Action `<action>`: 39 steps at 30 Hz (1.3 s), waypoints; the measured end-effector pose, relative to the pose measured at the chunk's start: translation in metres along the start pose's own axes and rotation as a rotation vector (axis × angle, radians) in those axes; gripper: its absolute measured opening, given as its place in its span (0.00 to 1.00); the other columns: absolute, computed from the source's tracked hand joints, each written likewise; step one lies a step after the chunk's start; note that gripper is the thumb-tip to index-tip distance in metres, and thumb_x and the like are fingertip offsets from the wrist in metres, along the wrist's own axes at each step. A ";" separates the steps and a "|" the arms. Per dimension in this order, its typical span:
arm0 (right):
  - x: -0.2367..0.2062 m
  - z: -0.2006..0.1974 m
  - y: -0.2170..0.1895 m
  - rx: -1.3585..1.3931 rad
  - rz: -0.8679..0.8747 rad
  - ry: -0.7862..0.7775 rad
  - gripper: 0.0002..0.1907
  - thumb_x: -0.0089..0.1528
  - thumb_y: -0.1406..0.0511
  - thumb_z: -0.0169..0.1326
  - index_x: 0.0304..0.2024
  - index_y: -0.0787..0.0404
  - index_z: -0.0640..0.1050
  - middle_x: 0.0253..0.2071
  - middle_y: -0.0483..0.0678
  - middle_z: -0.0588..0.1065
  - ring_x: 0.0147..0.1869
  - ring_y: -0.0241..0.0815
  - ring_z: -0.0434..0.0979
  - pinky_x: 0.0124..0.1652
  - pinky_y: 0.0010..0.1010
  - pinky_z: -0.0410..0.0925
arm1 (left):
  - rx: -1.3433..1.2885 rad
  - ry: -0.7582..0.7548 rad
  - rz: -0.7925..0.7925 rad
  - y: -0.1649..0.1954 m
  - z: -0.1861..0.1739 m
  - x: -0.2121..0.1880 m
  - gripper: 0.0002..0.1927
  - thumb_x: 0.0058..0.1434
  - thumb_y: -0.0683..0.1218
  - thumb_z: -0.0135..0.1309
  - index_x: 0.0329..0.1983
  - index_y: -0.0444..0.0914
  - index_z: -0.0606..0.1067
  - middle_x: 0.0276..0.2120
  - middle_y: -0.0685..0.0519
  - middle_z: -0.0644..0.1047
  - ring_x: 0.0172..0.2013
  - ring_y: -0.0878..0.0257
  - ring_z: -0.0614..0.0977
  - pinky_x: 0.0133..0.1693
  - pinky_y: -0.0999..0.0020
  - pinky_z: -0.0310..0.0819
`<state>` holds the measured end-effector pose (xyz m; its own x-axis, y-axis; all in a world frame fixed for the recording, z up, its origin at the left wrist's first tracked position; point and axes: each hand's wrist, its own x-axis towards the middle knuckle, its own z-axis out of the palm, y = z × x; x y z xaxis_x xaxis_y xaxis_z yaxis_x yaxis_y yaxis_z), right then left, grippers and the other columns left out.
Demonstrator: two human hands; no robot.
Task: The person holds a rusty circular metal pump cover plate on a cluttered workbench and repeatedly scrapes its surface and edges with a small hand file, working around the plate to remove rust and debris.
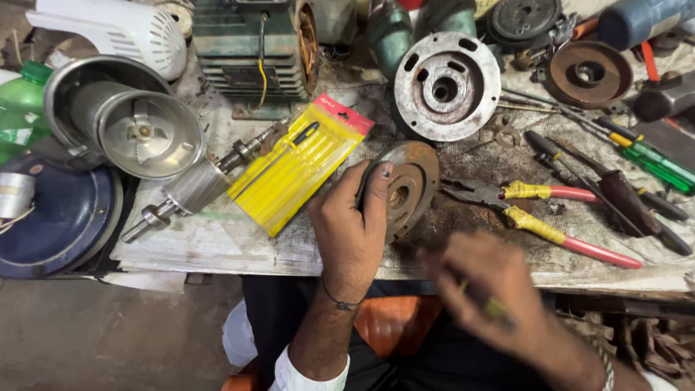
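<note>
Holding: left hand (352, 230) grips rusty disc (405, 190) upright on bench edge, thumb over rim.
Right hand (486, 284): blurred, closed on slim green-handled tool (496, 310), just off disc.
Progress: disc w/ heavy rust all over, looks early; cleaning mostly left.
Nearby: pliers (539, 210) just beside disc, yellow pack (298, 165) to the other side.

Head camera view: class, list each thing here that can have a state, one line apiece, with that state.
Rusty disc: tilted on edge, gripped by left hand.
Right hand: blurred, closed on a small greenish tool.
Pliers: lying flat, handles spread.
Yellow packet: lying flat, apparently sealed.
Motor end cover: leaning, hollow face showing.
Green bottle: capped.
</note>
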<state>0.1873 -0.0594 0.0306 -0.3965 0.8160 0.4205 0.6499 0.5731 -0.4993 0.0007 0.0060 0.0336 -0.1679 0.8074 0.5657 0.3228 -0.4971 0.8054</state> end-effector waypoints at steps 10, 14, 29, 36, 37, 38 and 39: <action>0.009 -0.008 -0.008 0.014 -0.072 0.038 0.12 0.52 0.72 0.58 0.40 0.64 0.80 0.32 0.49 0.78 0.33 0.46 0.79 0.35 0.36 0.67 | 0.031 0.003 0.040 0.000 -0.001 0.001 0.10 0.70 0.45 0.57 0.43 0.31 0.79 0.32 0.42 0.81 0.34 0.47 0.83 0.39 0.58 0.76; 0.014 -0.009 -0.015 0.057 0.058 0.008 0.10 0.53 0.71 0.59 0.39 0.64 0.81 0.33 0.49 0.80 0.34 0.44 0.81 0.34 0.35 0.71 | 0.026 0.002 0.021 0.000 -0.001 0.000 0.10 0.70 0.45 0.57 0.43 0.31 0.79 0.31 0.43 0.80 0.33 0.48 0.84 0.39 0.58 0.76; 0.002 -0.003 -0.002 -0.025 0.047 0.013 0.07 0.52 0.71 0.58 0.34 0.62 0.81 0.30 0.50 0.79 0.33 0.48 0.80 0.34 0.37 0.70 | 0.022 0.006 0.003 -0.002 0.000 0.000 0.11 0.70 0.45 0.57 0.43 0.30 0.79 0.32 0.42 0.80 0.33 0.48 0.83 0.38 0.59 0.75; 0.007 -0.006 -0.004 0.067 -0.007 0.078 0.09 0.55 0.72 0.58 0.38 0.63 0.80 0.34 0.47 0.81 0.36 0.44 0.82 0.36 0.34 0.71 | 0.011 0.012 0.027 -0.003 0.000 0.001 0.11 0.70 0.46 0.57 0.43 0.31 0.78 0.32 0.43 0.80 0.34 0.48 0.83 0.39 0.59 0.75; 0.007 -0.006 -0.007 0.022 -0.015 0.043 0.10 0.53 0.72 0.59 0.38 0.63 0.80 0.33 0.48 0.81 0.35 0.44 0.82 0.36 0.35 0.71 | 0.015 0.020 0.031 -0.003 0.000 0.001 0.11 0.70 0.45 0.57 0.43 0.31 0.78 0.32 0.43 0.80 0.34 0.48 0.83 0.39 0.59 0.75; 0.006 -0.006 -0.009 -0.020 -0.022 0.009 0.11 0.51 0.72 0.59 0.38 0.64 0.81 0.32 0.49 0.80 0.33 0.45 0.81 0.35 0.36 0.71 | 0.022 0.025 0.035 -0.002 0.000 0.001 0.11 0.70 0.45 0.57 0.43 0.31 0.78 0.32 0.43 0.80 0.33 0.48 0.82 0.39 0.59 0.75; 0.006 -0.006 -0.012 -0.060 -0.025 -0.027 0.12 0.50 0.72 0.59 0.38 0.64 0.81 0.32 0.50 0.80 0.32 0.46 0.81 0.34 0.36 0.70 | 0.029 0.027 0.035 -0.002 0.000 0.001 0.11 0.70 0.45 0.57 0.43 0.31 0.78 0.32 0.43 0.80 0.33 0.48 0.82 0.39 0.59 0.75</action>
<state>0.1815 -0.0621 0.0435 -0.4296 0.8040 0.4112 0.6771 0.5881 -0.4424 0.0000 0.0078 0.0330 -0.1811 0.7803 0.5986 0.3562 -0.5153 0.7795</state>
